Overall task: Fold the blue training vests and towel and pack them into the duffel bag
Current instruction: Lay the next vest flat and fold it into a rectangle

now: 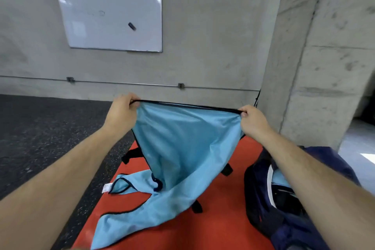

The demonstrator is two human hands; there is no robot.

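Note:
A light blue training vest (182, 142) with black trim hangs stretched between my hands above the red mat (219, 227). My left hand (121, 111) pinches its upper left corner, and my right hand (251, 119) pinches the upper right corner. The vest's lower part trails down onto the mat, with a white label (107, 187) showing at the left. The navy duffel bag (284, 199) lies open at the right under my right forearm, and some light blue fabric (280, 178) shows inside it.
Black straps (129, 154) stick out from under the vest on the mat. Dark speckled floor (50, 138) lies to the left. A concrete wall with a whiteboard (111, 10) stands ahead, and a concrete pillar (314, 67) rises at the right.

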